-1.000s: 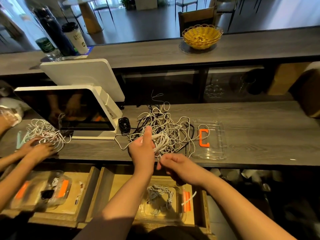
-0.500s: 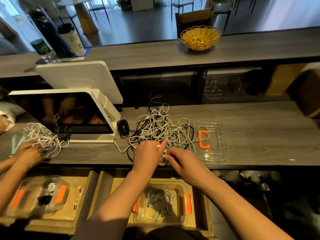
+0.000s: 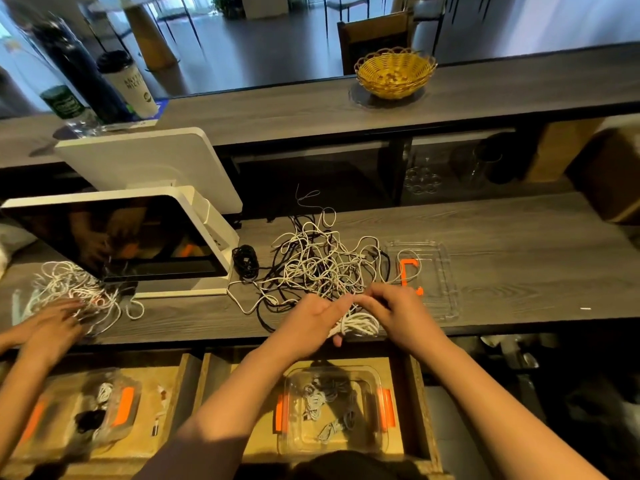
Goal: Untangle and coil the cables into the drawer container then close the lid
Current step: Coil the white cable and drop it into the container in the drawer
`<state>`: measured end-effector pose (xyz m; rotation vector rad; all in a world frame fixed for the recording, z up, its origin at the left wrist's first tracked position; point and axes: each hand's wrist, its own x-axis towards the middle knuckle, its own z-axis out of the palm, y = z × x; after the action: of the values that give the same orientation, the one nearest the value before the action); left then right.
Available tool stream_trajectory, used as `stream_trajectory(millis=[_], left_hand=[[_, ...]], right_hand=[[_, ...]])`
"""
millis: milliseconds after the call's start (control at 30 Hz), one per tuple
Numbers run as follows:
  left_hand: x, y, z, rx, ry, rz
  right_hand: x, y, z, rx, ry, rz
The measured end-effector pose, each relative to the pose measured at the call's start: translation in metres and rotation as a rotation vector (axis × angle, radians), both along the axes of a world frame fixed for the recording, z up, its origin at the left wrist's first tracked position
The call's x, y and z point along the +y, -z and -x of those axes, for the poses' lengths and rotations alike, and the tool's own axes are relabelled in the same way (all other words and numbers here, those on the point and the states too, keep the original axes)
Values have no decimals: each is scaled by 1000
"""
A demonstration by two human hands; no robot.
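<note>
A tangle of white and black cables (image 3: 322, 265) lies on the grey counter (image 3: 519, 265). At its near edge my left hand (image 3: 311, 323) grips a small coil of white cable (image 3: 360, 325), and my right hand (image 3: 398, 311) pinches the cable's strand above the coil. Both hands meet fingertip to fingertip. Below them, in the open wooden drawer (image 3: 415, 403), sits a clear container (image 3: 332, 410) with orange latches and several coiled cables inside. Its clear lid (image 3: 436, 282) with an orange clip lies on the counter to the right of the tangle.
A white screen on a stand (image 3: 138, 244) stands at left, a coiled black cable (image 3: 246, 261) beside it. Another person's hands (image 3: 52, 323) work a white cable pile (image 3: 72, 289) above a second drawer container (image 3: 86, 414). On the upper shelf sit a yellow basket (image 3: 394, 76) and cups.
My hands have come closer together at the counter's front edge. The white cable in my left hand now shows as a wound coil, with my right hand pinching its strand.
</note>
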<state>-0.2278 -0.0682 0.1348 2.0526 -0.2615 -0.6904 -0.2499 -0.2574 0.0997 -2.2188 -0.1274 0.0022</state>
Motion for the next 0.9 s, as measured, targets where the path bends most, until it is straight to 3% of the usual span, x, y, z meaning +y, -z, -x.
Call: stream_trajectory(millis=[167, 300, 400, 567, 900], left_hand=[[4, 0, -3, 65, -19, 256], [10, 5, -9, 116, 28, 292], [15, 12, -14, 145, -53, 327], [15, 22, -20, -84, -224, 131], [22, 27, -29, -436, -107, -180]], right_hand=[[10, 5, -1, 104, 35, 2], [12, 2, -6, 306, -31, 78], [14, 3, -4, 354, -66, 46], [31, 0, 1, 385, -96, 92], [42, -19, -2, 333, -126, 83]])
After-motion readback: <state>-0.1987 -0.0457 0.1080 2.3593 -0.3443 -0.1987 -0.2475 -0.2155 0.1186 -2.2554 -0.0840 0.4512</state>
